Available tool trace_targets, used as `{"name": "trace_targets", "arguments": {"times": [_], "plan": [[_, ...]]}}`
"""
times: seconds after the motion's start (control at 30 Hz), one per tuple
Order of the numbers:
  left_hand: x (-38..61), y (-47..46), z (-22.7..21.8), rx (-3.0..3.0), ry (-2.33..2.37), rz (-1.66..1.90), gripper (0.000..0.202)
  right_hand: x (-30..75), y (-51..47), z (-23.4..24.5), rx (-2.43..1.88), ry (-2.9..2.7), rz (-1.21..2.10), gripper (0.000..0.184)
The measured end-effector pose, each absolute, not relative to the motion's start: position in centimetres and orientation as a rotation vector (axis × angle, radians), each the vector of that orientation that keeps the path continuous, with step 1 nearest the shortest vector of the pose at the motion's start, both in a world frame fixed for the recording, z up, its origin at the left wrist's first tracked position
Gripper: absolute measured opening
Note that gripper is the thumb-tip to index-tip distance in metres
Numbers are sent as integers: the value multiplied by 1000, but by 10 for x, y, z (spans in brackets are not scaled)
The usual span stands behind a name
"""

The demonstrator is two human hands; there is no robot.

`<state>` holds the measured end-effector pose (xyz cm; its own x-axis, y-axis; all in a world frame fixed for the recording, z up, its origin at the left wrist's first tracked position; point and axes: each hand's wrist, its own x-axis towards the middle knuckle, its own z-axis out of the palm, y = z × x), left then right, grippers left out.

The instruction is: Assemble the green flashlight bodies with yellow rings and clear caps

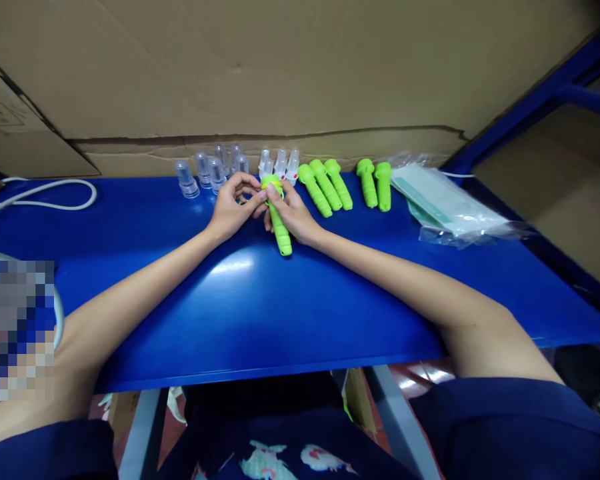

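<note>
A lime-green flashlight (pixel 281 233) is held over the blue table, head away from me and tail tilted toward me. My right hand (pixel 295 215) is closed around its upper part, thumb on top. At the head, my left hand (pixel 235 208) pinches the rim with thumb and fingers, and a thin yellow band shows there. Just beyond my hands stand several small clear-topped white pieces (pixel 281 163), some with a red dot. Clear plastic caps (pixel 185 179) stand in a group behind my left hand. Several more green flashlights (pixel 325 187) lie to the right of my right hand.
Two further green flashlights (pixel 367 183) lie near a clear plastic bag (pixel 445 200) with pale sheets inside. White cable (pixel 55 193) loops over the blue table (pixel 280 320) at left. A cardboard wall (pixel 240 73) rises behind; a blue frame (pixel 520 113) borders the right.
</note>
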<state>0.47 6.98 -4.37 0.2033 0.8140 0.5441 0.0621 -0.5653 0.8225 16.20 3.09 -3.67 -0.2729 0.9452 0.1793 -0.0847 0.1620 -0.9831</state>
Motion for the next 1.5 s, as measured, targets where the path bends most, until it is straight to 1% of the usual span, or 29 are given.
{"name": "trace_targets", "arguments": {"times": [0.07, 0.23, 0.3, 0.5, 0.57, 0.7, 0.8, 0.93, 1.13, 1.27, 1.5], "plan": [[4, 70, -42, 1837, 834, 1412, 34, 163, 32, -37, -874, -1444, 1314, 49], [7, 62, -40, 1814, 809, 1357, 48, 164, 35, -40, -863, -1445, 1311, 53], [9, 59, -41, 1786, 786, 1352, 50, 164, 36, -40, -869, -1447, 1300, 55], [10, 66, -48, 1847, 888, 1451, 37, 162, 31, -35, -936, -1449, 1272, 60], [11, 68, -50, 1839, 928, 1470, 36, 162, 29, -33, -916, -1435, 1274, 61], [13, 68, -51, 1809, 962, 1390, 35, 162, 27, -33, -853, -1424, 1280, 54], [13, 68, -51, 1766, 912, 1309, 33, 161, 28, -36, -848, -1451, 1280, 55], [12, 70, -54, 1720, 881, 1317, 42, 161, 29, -37, -903, -1485, 1288, 59], [10, 75, -58, 1716, 880, 1392, 62, 162, 28, -38, -884, -1497, 1282, 58], [10, 76, -58, 1720, 859, 1427, 65, 162, 27, -38, -882, -1496, 1286, 60], [11, 75, -58, 1686, 837, 1407, 69, 162, 30, -40, -867, -1479, 1285, 54]]}}
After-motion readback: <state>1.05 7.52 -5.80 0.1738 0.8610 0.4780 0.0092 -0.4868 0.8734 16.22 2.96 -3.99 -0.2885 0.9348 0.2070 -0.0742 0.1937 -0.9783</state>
